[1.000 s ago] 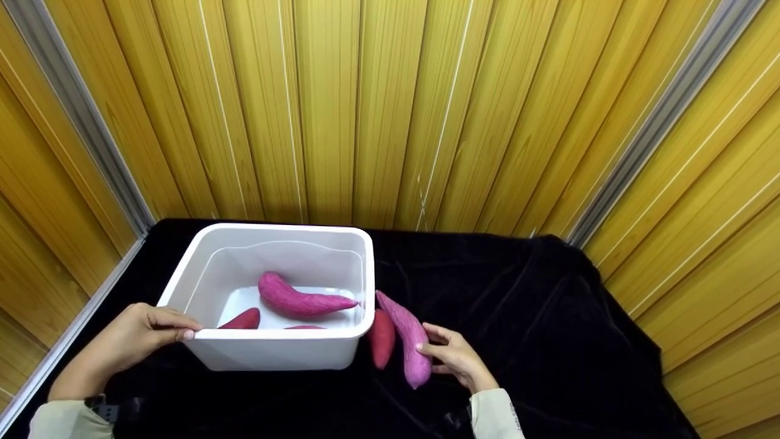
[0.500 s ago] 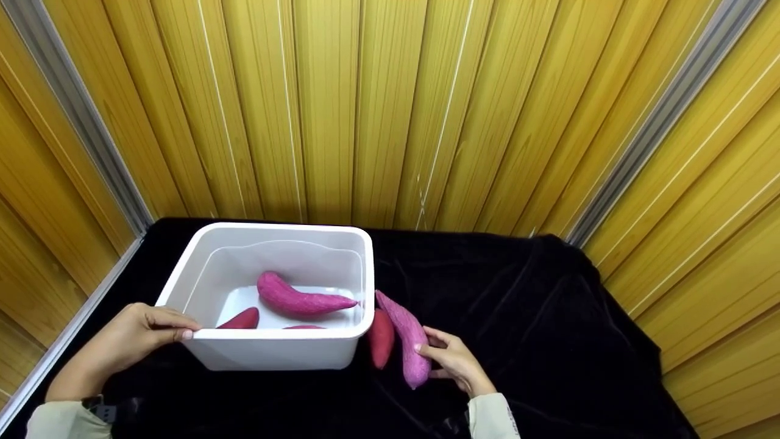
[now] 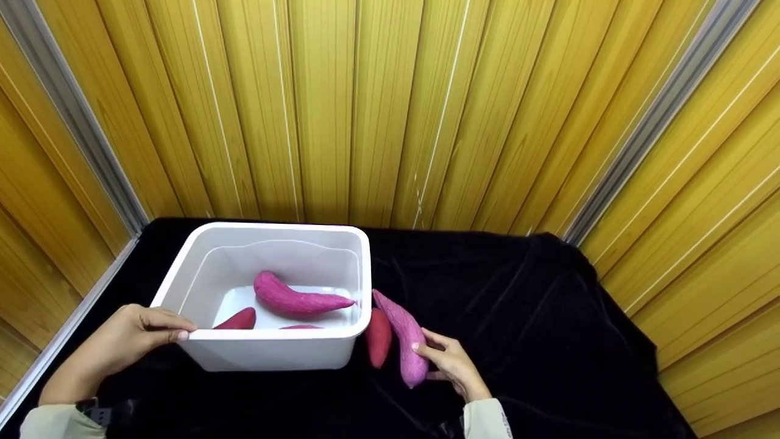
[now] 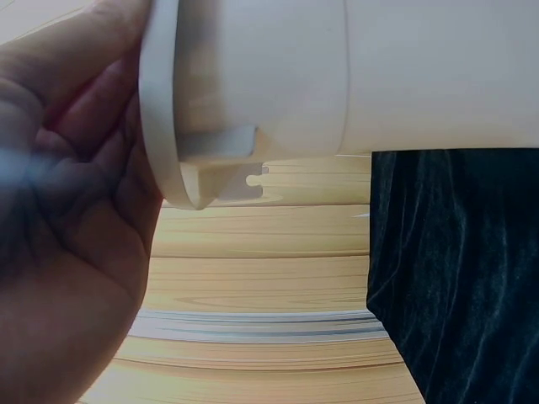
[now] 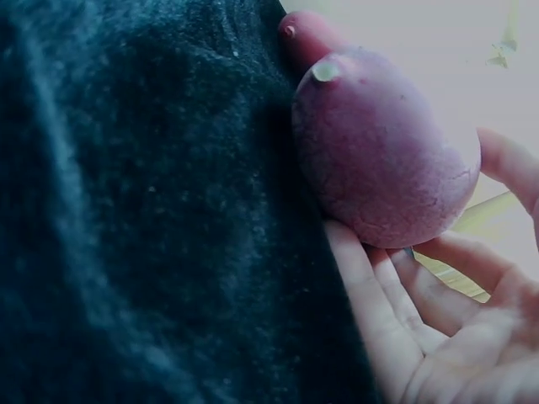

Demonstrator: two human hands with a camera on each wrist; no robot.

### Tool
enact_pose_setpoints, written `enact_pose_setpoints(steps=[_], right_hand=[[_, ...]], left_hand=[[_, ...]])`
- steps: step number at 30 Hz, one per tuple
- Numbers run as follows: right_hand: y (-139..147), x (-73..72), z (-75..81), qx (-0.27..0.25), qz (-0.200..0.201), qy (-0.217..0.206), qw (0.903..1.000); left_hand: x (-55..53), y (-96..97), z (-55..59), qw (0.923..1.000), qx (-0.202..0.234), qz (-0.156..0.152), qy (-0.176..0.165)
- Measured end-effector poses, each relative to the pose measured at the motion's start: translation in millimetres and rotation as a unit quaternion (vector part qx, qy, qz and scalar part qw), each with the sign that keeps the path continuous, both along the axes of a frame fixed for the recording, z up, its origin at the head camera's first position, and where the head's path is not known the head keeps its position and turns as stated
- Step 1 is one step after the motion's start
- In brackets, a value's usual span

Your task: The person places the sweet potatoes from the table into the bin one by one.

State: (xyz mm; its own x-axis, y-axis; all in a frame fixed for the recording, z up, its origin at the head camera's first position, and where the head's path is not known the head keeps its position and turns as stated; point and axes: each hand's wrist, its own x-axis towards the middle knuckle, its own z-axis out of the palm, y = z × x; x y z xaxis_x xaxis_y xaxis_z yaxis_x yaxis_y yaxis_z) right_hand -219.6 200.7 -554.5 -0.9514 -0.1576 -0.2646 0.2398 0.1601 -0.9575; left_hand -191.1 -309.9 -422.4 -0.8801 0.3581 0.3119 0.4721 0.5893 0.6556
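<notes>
My left hand point(image 3: 140, 332) grips the near left corner of the rim of a white plastic bin point(image 3: 274, 355); the left wrist view shows the rim point(image 4: 160, 93) between thumb and fingers. My right hand point(image 3: 452, 364) holds a purple sweet potato point(image 3: 402, 326) by its thick near end, thumb on top and fingers along its right side. This sweet potato lies on the black cloth, its thin tip pointing to the bin's right wall. Between it and the bin lies a smaller red sweet potato point(image 3: 378, 341).
Inside the bin are a curved purple sweet potato point(image 3: 298, 300), a red one point(image 3: 239, 319) and a pink one point(image 3: 301, 327), the last two partly hidden by the front rim. Black velvet cloth point(image 3: 536, 329) covers the table. Yellow wood-look panels point(image 3: 323, 122) enclose the back and sides.
The head view has shifted very slightly, so everything sits a little farther left. Both hands keep their holds on the bin rim and the purple sweet potato.
</notes>
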Motion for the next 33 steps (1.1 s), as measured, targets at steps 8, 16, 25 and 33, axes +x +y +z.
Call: enact_pose_setpoints(steps=[8,16,25,33], right_hand=[[-5.5,3.7,-3.7,-0.004,-0.033,0.013,0.9994],[-8.0,6.7,-5.6,-0.015,-0.064,0.018,0.9977],[-10.0,7.0,-8.4,-0.007,-0.091,0.017,0.9957],[-6.2,8.3,-7.6,-0.031,-0.094,0.01,0.9951]], left_hand=[[0.9,-0.2,0.0,1.0,0.005,0.005,-0.004],[0.8,0.3,0.3,1.0,0.002,0.005,-0.004],[0.3,-0.2,-1.1,1.0,0.003,0.0,-0.007],[0.2,-1.2,-1.6,1.0,0.006,-0.006,-0.002]])
